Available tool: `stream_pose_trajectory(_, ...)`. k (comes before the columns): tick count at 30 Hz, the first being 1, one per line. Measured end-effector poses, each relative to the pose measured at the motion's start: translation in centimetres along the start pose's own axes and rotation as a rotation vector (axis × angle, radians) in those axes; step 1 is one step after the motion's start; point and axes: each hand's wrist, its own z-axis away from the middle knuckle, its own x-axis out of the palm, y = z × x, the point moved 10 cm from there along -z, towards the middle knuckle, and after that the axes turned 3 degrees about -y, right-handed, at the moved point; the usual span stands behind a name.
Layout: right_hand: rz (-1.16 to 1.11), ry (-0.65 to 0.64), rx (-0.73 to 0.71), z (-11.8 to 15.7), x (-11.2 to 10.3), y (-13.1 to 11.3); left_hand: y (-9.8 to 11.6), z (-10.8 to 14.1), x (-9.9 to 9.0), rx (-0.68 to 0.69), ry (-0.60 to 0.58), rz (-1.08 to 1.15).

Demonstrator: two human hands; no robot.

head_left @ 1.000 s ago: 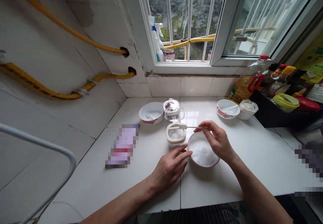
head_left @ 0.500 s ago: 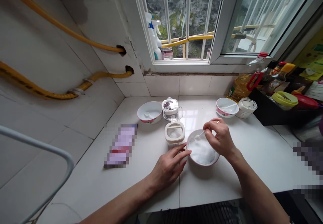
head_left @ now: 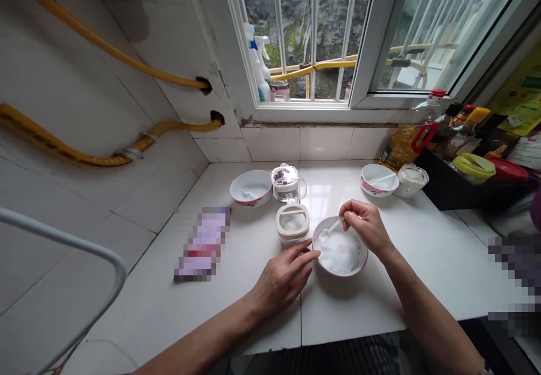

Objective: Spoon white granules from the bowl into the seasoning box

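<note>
Working across the tiled counter (head_left: 236, 313) from the left, a rounded white rail (head_left: 54, 231) curves in at the edge of view, and a yellow gas hose (head_left: 71, 155) runs along the wall above it. A pixelated packet (head_left: 202, 244) lies flat at about 9 o'clock from the action. Up at 11 o'clock sit a floral-rimmed bowl (head_left: 250, 188) and a glass condiment jar (head_left: 288, 183), with a square cream seasoning box (head_left: 292, 223) open nearer in, its contents within easy reach of the spoon. Now the left hand (head_left: 282, 279), fingers loosely spread, reaches the 9 o'clock rim of the pink-rimmed bowl (head_left: 340, 274), apparently steadying it. That bowl sits front and centre, heaped with white granules (head_left: 344, 255). The right hand (head_left: 367, 226) comes in from 3 o'clock, thumb and fingers pinching a small white spoon (head_left: 332, 230), its bowl tilted down over the granules at 10 o'clock. Further right, at 1 o'clock, a small floral bowl (head_left: 379, 179) holds a spoon, beside a white lidded tub (head_left: 411, 181) and a bottle of cooking oil (head_left: 404, 145).
</note>
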Motion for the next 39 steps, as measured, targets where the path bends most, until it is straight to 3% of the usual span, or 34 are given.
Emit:
stream_pose_trajectory(8,0.07,-0.065,-0.019,0.1,1.4,0.1,-0.1,0.0,0.0,-0.013,-0.005,0.012)
stream_pose_trajectory(12,-0.013,-0.102,0.042,0.1,1.8,0.7,-0.1,0.1,0.0,-0.012,-0.001,0.003)
stream_pose_trajectory(17,-0.191,-0.101,0.131,-0.2,1.5,1.7,0.0,0.0,-0.1,-0.007,-0.001,0.007)
stream_pose_trajectory(24,-0.296,-0.044,0.14,-0.7,0.3,2.1,-0.1,0.0,-0.1,-0.024,-0.006,0.041)
stream_pose_trajectory(30,-0.235,0.052,-0.09,0.3,-0.2,-0.7,-0.2,0.1,0.1,-0.022,-0.011,0.028)
stream_pose_trajectory(36,0.256,-0.051,-0.617,2.8,3.0,-6.1,-0.2,0.2,0.1,-0.025,-0.017,0.034)
stream_pose_trajectory(39,0.269,0.057,-0.656,3.2,1.6,-6.5,-0.2,0.2,0.1,-0.028,-0.014,0.029)
